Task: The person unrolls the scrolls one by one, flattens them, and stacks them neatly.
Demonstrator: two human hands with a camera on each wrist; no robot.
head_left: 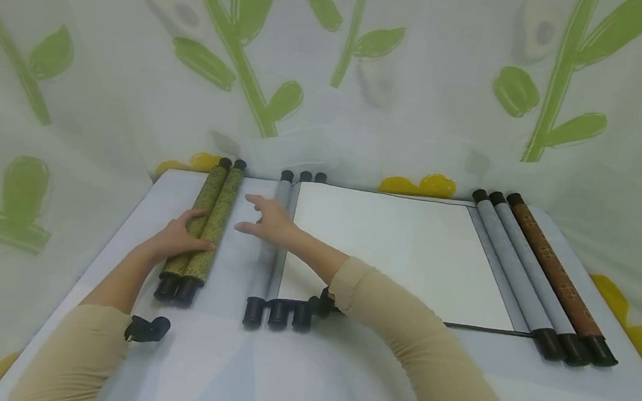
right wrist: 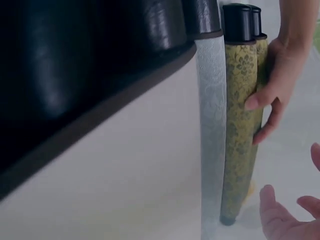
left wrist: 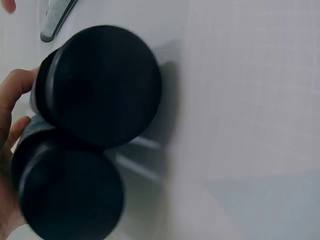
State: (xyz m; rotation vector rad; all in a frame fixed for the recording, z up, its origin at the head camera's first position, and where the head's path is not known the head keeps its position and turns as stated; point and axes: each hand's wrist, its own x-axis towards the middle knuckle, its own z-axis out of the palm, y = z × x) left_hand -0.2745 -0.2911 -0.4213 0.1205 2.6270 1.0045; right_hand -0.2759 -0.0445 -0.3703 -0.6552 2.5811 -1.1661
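Observation:
Two rolled scrolls in patterned olive-gold cloth with black end knobs lie side by side at the left of the table, the right one (head_left: 225, 208) against the left one (head_left: 211, 184). My left hand (head_left: 174, 238) grips the pair across the middle, thumb over the right scroll and fingers at the left one's far side. In the left wrist view their black end knobs (left wrist: 105, 85) fill the foreground. To their right, my right hand (head_left: 274, 223) is held over a rolled grey scroll (head_left: 265, 266), thumb and fingers spread, holding nothing.
A white sheet with grey borders (head_left: 397, 252) lies unrolled across the middle of the table (head_left: 192, 361). Several black knobs (head_left: 278, 314) line its left end. At its right are two grey rolls (head_left: 512, 268) and a brown patterned roll (head_left: 555, 272). Behind hangs a leaf-printed cloth (head_left: 419, 126).

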